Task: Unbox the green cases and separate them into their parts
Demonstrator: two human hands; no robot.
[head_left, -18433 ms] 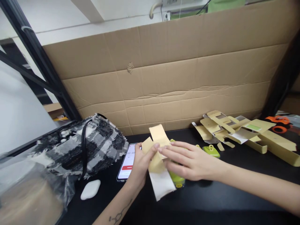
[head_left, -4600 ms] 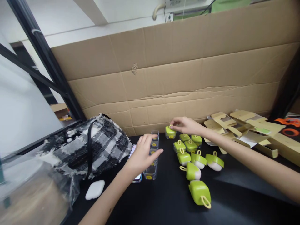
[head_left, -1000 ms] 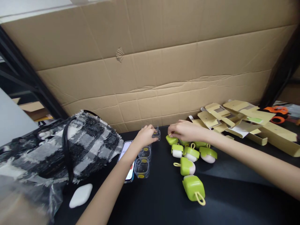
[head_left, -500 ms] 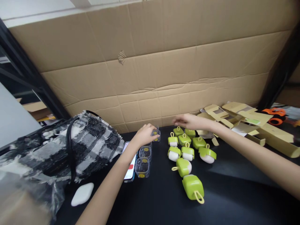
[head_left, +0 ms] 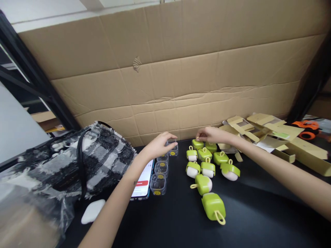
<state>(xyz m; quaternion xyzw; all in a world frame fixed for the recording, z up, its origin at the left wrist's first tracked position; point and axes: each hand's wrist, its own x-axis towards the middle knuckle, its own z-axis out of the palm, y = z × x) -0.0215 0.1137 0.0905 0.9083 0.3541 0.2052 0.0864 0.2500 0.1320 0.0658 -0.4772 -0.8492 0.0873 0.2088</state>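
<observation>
At the back of the black table, my left hand [head_left: 163, 144] has thumb and index finger around the upper edge of a small clear plastic box [head_left: 173, 150] with a yellow sticker. More such clear boxes [head_left: 158, 184] line up toward me, beside a phone [head_left: 141, 182] with a lit screen. My right hand [head_left: 207, 133] pinches the yellow loop of the rearmost green case [head_left: 197, 144]. Several similar cases, green with white parts and yellow loops, stand or lie in front of it; the nearest green case [head_left: 213, 206] lies on its side.
A black-and-white checked bag [head_left: 103, 158] lies at left, near a white rounded case [head_left: 93, 211] and a clear plastic bag [head_left: 28, 220]. Unfolded cardboard boxes [head_left: 274, 134] and an orange toy vehicle [head_left: 306, 129] are at right. A cardboard sheet [head_left: 181, 75] closes off the back.
My right hand has lowered onto the rearmost green case and taken its loop. My left thumb has shifted up along the clear box. The view has moved slightly.
</observation>
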